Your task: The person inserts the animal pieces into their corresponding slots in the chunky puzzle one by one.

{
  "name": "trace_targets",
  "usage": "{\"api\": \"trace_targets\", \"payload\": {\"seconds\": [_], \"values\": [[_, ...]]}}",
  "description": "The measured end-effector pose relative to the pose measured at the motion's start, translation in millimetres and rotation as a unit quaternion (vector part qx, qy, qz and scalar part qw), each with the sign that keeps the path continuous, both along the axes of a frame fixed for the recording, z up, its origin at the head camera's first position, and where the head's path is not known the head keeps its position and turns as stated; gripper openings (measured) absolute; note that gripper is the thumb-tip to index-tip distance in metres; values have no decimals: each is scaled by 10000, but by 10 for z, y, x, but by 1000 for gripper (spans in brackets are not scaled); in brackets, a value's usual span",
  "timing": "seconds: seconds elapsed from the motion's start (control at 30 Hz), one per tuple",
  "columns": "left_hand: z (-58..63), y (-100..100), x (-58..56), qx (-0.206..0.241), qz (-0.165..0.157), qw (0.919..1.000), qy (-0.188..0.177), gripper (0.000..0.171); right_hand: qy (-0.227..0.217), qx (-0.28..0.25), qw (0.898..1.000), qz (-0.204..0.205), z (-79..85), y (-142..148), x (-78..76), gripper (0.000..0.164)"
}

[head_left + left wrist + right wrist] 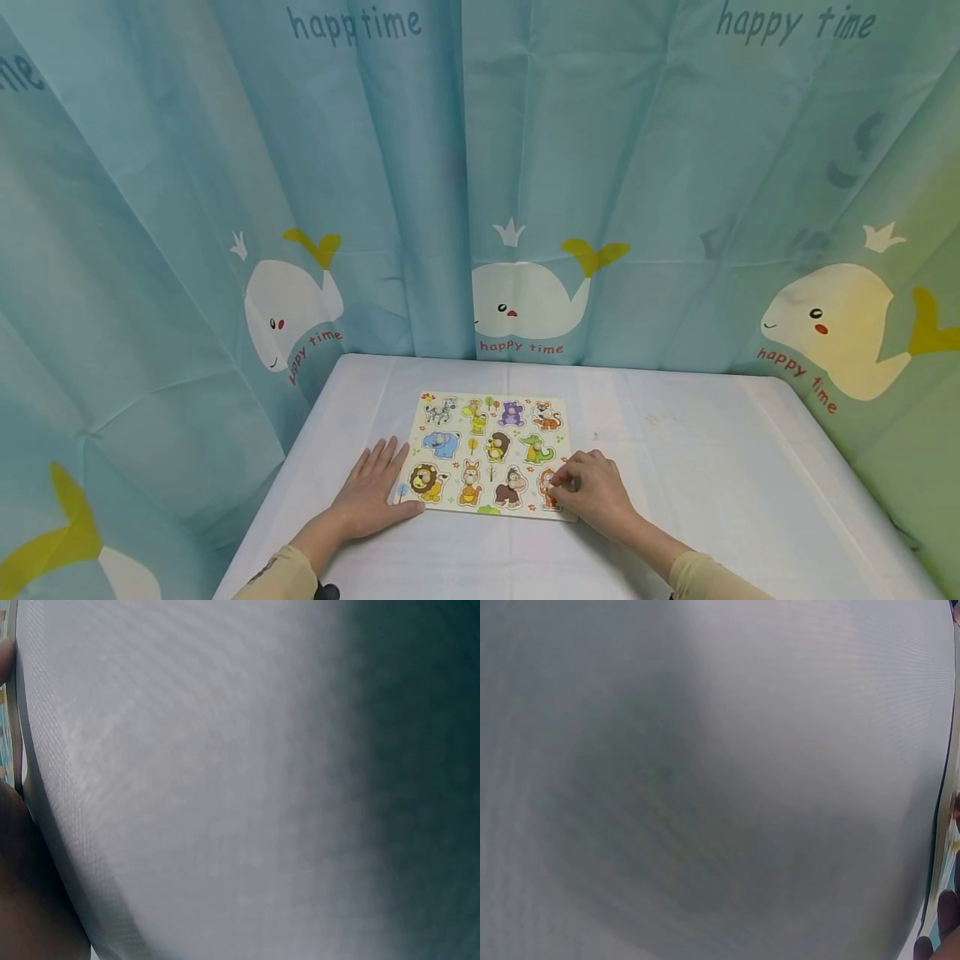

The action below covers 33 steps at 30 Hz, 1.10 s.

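A cream wooden peg puzzle board [564, 442] lies flat on the table, with several cartoon animal pieces in it. My left hand [369, 493] rests with spread, straight fingers at the board's left edge, its thumb by the lower left corner near the lion piece [428, 483]. At the lower right corner, my right hand [597, 492] pinches the knob of an orange animal puzzle piece [548, 492], which the fingers partly cover. Beside that piece sits a gorilla piece [512, 490]. Both wrist views show mostly blurred white cloth, with bits of fingers and board at the edges.
A white cloth covers the table [697, 467], which extends to both sides of the board. Blue-green curtains [420, 167] printed with whales hang behind the table and along its sides. A small black object [327, 592] shows by the left sleeve.
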State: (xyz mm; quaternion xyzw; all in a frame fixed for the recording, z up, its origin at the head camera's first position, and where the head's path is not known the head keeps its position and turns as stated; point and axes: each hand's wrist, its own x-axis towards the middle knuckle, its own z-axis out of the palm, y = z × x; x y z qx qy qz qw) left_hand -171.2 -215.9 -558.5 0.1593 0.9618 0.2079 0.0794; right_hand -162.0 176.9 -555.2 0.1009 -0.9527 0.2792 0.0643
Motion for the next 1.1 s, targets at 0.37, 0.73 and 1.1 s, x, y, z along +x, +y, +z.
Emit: {"api": "trace_targets", "payload": {"seconds": [0.37,0.73,1.1], "values": [[1,11,5,77,17,10000,2,107,74,124,9999,11,-17,12,12,23],[-71,18,-44,108,69,9999,-65,108,0,131,9999,58,7,73,20,16],[45,-132,-26,664,244,9974,144,92,194,-427,9971,-592,169,582,67,8]]}}
